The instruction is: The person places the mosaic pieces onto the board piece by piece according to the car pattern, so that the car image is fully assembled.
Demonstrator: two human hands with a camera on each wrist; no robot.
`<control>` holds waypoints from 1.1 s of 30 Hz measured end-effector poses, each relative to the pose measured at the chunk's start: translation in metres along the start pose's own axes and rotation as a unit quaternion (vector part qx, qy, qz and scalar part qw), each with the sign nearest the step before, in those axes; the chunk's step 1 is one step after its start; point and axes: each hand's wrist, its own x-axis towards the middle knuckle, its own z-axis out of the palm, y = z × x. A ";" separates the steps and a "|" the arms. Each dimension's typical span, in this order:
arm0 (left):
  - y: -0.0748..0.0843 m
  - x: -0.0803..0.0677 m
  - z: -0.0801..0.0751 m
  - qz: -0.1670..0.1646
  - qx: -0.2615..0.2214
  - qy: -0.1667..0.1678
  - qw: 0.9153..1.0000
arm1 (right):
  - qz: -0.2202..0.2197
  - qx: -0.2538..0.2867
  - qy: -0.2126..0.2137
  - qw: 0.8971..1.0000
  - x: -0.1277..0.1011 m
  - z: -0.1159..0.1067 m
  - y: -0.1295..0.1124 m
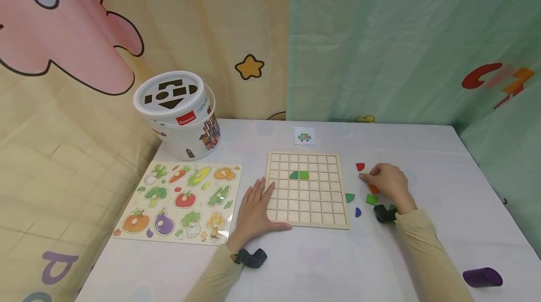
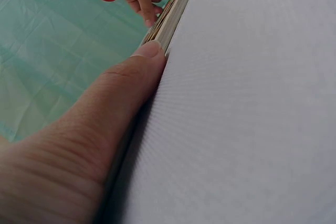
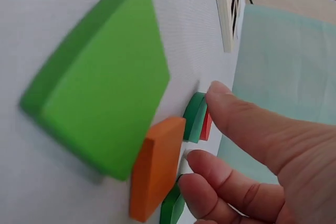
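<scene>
My left hand (image 1: 255,215) lies spread at the lower left corner of a wooden grid board (image 1: 313,223), its fingers along the left side and its thumb (image 2: 126,82) against the near edge. On the grid sit a dark green quarter-circle tile (image 1: 294,175) and a light green square tile (image 1: 304,175). Right of the board, my right hand (image 1: 389,182) has thumb and fingertips around a dark green curved tile (image 3: 194,117); contact on the finger side is hard to make out. Close by lie an orange tile (image 3: 157,169), a green square (image 3: 107,85) and a red tile (image 1: 360,166).
A green tile (image 1: 350,197) and a blue half-circle (image 1: 358,212) lie beside the board. Behind it is a pattern card (image 1: 304,136). To the left are a vegetable puzzle (image 1: 177,203) and a white bucket (image 1: 181,135). A purple cylinder (image 1: 482,277) lies front right.
</scene>
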 end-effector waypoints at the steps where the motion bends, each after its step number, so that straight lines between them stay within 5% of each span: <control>1: 0.000 0.000 0.000 0.002 -0.001 0.003 1.000 | 0.003 -0.003 0.001 1.000 0.001 0.000 -0.001; 19: 0.000 -0.001 0.001 0.010 -0.006 0.018 1.000 | 0.035 0.051 -0.057 0.996 0.016 0.000 -0.008; 33: 0.001 -0.001 -0.002 0.005 -0.007 0.009 1.000 | -0.013 0.080 -0.012 0.997 0.003 -0.004 -0.008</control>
